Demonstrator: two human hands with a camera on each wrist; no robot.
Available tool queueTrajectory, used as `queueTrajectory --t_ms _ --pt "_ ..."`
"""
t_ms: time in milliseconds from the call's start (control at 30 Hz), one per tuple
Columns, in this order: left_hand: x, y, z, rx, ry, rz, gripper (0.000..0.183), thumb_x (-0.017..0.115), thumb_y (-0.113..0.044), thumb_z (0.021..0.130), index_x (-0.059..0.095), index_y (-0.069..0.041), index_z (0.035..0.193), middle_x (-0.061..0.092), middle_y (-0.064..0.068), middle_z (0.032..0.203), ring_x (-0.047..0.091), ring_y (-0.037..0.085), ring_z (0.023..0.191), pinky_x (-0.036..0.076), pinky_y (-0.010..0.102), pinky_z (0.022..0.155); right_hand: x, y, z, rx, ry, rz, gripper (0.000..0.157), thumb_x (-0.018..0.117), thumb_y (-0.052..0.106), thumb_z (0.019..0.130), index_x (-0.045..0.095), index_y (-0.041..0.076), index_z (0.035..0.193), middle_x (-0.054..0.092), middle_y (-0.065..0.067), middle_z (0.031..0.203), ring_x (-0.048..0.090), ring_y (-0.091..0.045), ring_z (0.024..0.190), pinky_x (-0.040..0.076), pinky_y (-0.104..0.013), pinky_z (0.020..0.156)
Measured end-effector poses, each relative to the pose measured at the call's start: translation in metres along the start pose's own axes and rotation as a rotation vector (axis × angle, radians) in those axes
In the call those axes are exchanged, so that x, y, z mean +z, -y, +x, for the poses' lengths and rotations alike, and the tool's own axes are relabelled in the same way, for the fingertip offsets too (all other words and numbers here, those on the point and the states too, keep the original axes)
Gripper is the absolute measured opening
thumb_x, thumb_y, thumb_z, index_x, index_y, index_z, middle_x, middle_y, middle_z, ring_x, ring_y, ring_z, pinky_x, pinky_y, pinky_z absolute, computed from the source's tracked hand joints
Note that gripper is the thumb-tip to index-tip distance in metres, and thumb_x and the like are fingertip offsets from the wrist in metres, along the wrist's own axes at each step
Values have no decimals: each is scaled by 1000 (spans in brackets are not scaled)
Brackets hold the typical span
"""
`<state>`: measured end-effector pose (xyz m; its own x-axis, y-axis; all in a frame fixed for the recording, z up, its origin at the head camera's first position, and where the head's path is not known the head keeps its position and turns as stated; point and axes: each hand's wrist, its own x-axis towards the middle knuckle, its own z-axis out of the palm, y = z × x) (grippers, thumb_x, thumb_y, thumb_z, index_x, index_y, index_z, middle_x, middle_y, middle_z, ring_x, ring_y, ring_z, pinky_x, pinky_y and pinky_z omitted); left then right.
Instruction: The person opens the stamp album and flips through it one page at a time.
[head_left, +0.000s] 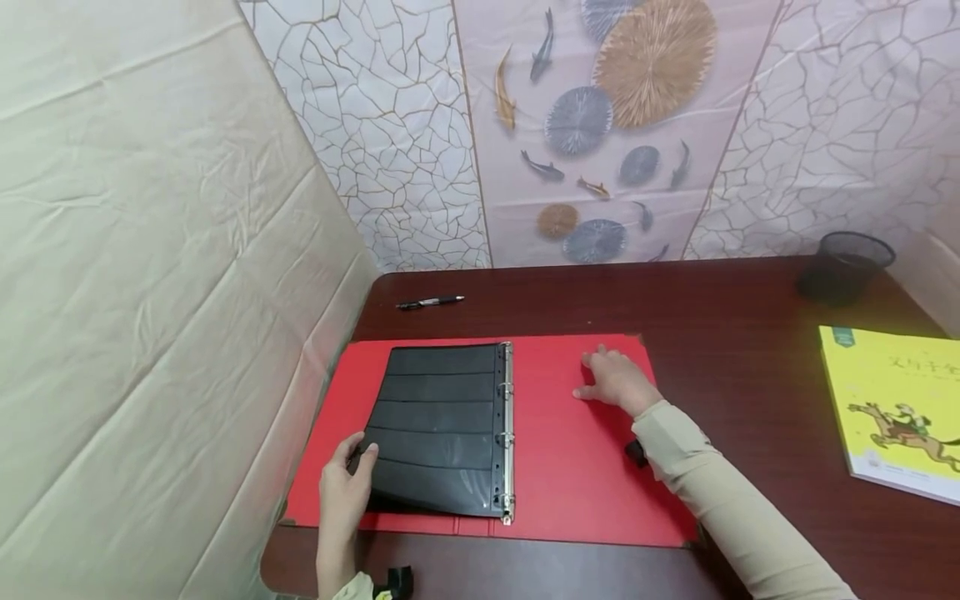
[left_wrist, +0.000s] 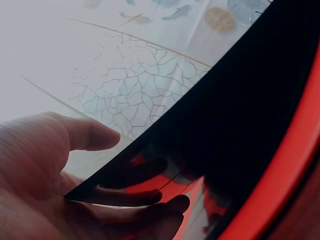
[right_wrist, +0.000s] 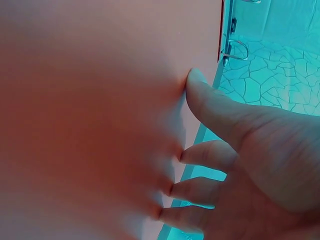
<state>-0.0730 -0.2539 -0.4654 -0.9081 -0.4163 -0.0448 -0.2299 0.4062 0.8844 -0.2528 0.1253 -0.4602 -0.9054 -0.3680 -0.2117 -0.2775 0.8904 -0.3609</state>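
A red ring binder [head_left: 570, 450] lies spread flat on the dark wooden table. A black pocket sheet [head_left: 435, 408], divided by several horizontal lines, hangs on its metal rings [head_left: 507, 437] and lies over the left cover. At the sheet's lower left corner is my left hand [head_left: 345, 483]. In the left wrist view the sheet [left_wrist: 240, 95] is raised at that corner; fingers [left_wrist: 170, 210] lie under it, while the thumb stands apart from its edge. My right hand [head_left: 618, 379] rests spread fingertips on the bare right cover, holding nothing.
A black pen [head_left: 430, 302] lies behind the binder. Farther right are a yellow book [head_left: 900, 408] and, at the back corner, a black mesh cup [head_left: 843, 271]. Fabric-covered walls [head_left: 187, 250] border the table on the left and at the back.
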Motion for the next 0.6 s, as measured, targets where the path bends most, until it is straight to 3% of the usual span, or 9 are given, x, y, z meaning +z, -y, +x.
queueTrajectory --t_ms 333,467,600 --pt "-1 9 -3 -6 -4 126 45 59 -19 102 54 6 139 55 28 139 51 45 129 42 59 103 3 1 -5 11 7 8 80 82 24 86 44 -10 146 30 -40 152 31 -56 138 35 -62 109" --pt "-7 8 -4 -2 38 219 45 58 -21 102 54 6 139 57 28 136 57 46 120 48 59 95 5 3 -7 19 15 21 81 83 24 85 43 -10 147 29 -40 152 31 -56 138 37 -61 107" --pt "-8 4 -4 27 101 288 49 58 -22 102 52 8 140 55 30 138 53 47 125 46 61 97 7 4 -9 31 7 34 81 83 24 84 43 -10 146 29 -40 152 32 -57 137 40 -62 105"
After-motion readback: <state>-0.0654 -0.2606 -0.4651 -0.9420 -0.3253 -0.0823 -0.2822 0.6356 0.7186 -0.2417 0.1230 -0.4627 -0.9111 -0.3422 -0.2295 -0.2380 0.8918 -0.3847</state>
